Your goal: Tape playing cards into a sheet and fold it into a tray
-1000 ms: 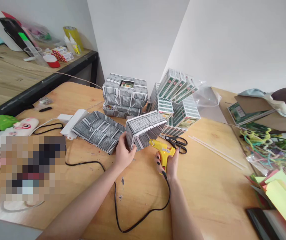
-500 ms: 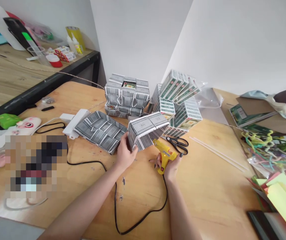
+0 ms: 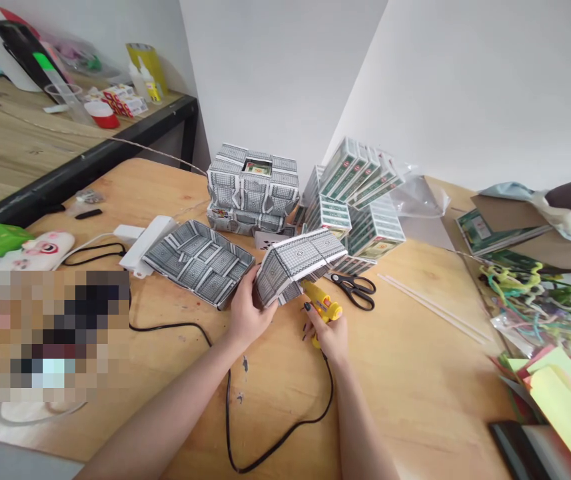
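My left hand (image 3: 251, 308) grips the near end of a tilted box-shaped piece made of playing cards (image 3: 301, 259), its grey-and-white patterned backs facing out. Wrapped in my right hand (image 3: 329, 332) is a yellow hot glue gun (image 3: 321, 301); its nozzle points in under the card piece, and the tip is hidden there. A black cord runs down from the gun's handle. Just left of my left hand lies an open tray shape of woven playing cards (image 3: 200, 261). Behind it stands a larger block built of folded cards (image 3: 252, 180), with an opening in its top.
Black-handled scissors (image 3: 354, 291) and thin white glue sticks (image 3: 435, 308) lie to the right. Stacked card packs (image 3: 360, 193) stand at the back. A white power strip (image 3: 151, 247) sits at left; coloured pipe cleaners (image 3: 540, 307) and paper sheets (image 3: 568, 400) fill the right side.
The card piece has turned in my left hand, showing more of its outer face. My right hand has rolled over and moved left, bringing the glue gun's nozzle further under the piece.
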### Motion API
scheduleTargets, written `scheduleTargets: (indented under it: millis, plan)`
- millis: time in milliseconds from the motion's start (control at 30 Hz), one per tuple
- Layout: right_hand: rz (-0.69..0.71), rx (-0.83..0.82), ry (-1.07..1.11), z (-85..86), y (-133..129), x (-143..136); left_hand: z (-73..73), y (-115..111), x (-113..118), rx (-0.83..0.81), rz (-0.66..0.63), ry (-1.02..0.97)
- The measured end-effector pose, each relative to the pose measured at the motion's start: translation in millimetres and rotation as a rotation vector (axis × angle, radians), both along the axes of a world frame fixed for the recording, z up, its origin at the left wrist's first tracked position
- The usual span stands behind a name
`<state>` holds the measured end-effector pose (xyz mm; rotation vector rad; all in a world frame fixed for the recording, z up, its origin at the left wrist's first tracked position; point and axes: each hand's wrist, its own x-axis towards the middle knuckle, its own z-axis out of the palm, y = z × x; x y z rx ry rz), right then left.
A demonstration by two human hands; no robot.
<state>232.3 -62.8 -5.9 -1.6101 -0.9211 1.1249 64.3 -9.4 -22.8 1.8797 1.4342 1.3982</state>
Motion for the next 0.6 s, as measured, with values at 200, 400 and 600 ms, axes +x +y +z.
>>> scheduleTargets:
  millis: [200,400,600]
  plan:
    - [-0.078,0.047,-0.028,-6.9,1.0,-7.7,7.7,-2.8,-2.4,0.140,-0.049,0.032]
    - [-0.096,-0.014,-0.117,-8.3,-1.3,-7.7,9.7,-2.2,-2.4,0.173,-0.023,0.064]
    - [-0.097,-0.042,-0.131,-6.5,0.0,-6.5,10.5,-1.8,-1.7,0.156,0.004,0.092]
